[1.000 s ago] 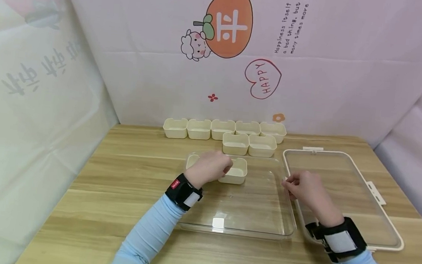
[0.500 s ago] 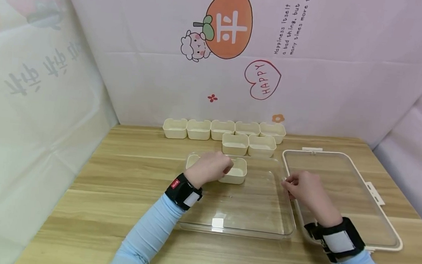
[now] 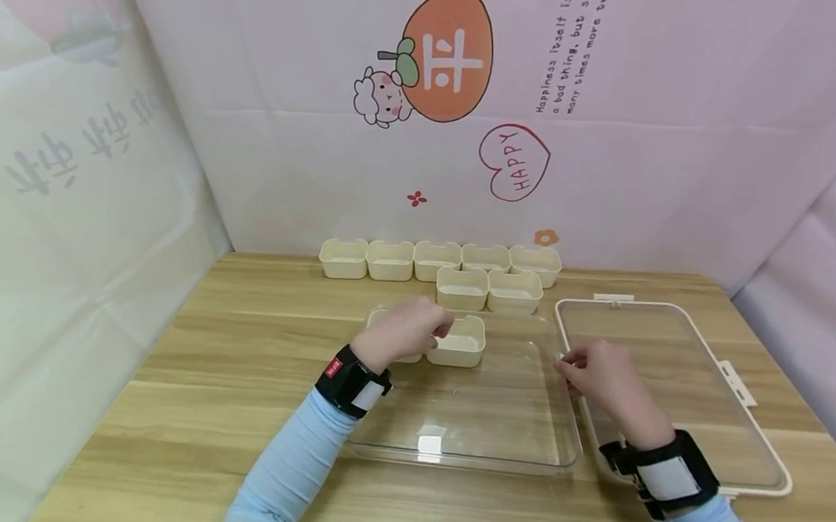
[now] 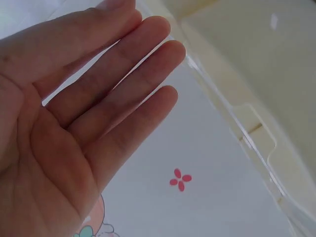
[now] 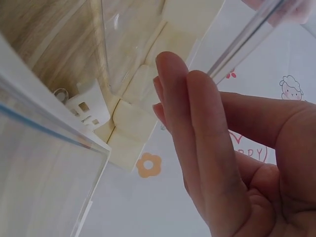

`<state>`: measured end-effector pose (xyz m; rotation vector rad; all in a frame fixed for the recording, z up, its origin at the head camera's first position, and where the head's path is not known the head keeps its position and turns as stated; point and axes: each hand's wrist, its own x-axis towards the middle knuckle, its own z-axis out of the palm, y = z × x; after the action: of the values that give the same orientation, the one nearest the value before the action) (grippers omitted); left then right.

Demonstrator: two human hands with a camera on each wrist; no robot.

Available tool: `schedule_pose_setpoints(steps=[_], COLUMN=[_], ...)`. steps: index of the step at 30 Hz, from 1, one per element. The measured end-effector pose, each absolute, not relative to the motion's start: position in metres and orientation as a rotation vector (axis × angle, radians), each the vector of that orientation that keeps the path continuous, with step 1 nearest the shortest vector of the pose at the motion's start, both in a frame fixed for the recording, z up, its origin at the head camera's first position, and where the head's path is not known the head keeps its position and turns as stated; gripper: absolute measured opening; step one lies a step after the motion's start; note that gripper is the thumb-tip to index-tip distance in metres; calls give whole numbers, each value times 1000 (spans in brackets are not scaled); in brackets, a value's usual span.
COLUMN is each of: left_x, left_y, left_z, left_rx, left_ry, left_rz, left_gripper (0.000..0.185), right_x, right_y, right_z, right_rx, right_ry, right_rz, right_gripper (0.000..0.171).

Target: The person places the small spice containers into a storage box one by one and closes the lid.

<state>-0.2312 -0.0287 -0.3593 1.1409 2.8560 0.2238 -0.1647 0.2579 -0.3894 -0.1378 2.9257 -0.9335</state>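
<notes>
In the head view, your hands are well apart. Your left hand (image 3: pixel 400 330) is over the left tub (image 3: pixel 411 359) and beside the right tub (image 3: pixel 458 353); both sit in the clear tray (image 3: pixel 501 422) at its far left corner. If you lift it carelessly, a finger could catch a rim and tip a tub. The other tubs (image 3: pixel 390 264) line the back edge of the desk (image 3: pixel 227 394); pushing the tray backward could knock the nearer pair askew. Your right wristband (image 3: pixel 668 478) is over the lid (image 3: pixel 683 384) and might drag it.

In the left wrist view, your fingers look nearly straight; you cannot tell whether thumb and forefinger pinch a tub.

In the right wrist view, your right hand (image 5: pixel 212 128) pinches the tray's edge; pulling upward there could tilt the tray and slide both tubs.
</notes>
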Motion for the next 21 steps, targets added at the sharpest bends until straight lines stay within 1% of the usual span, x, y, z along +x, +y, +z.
schedule_pose_setpoints(steps=[3,11,21], left_x=[-231,-239,-254], left_y=[-33,-40,-46], left_z=[-356,-347,-334], left_rx=[1117,1083,981], left_ry=[2870,2905,3010], left_rz=[258,364,423], left_gripper=[7,16,20], right_x=[-165,-165,-164], right_y=[257,257,255], right_z=[-390,-389,-389], right_rx=[-138,-141,-92], right_ry=[2920,2929,2896], right_rz=[-952,-923,-943], right_gripper=[20,20,21])
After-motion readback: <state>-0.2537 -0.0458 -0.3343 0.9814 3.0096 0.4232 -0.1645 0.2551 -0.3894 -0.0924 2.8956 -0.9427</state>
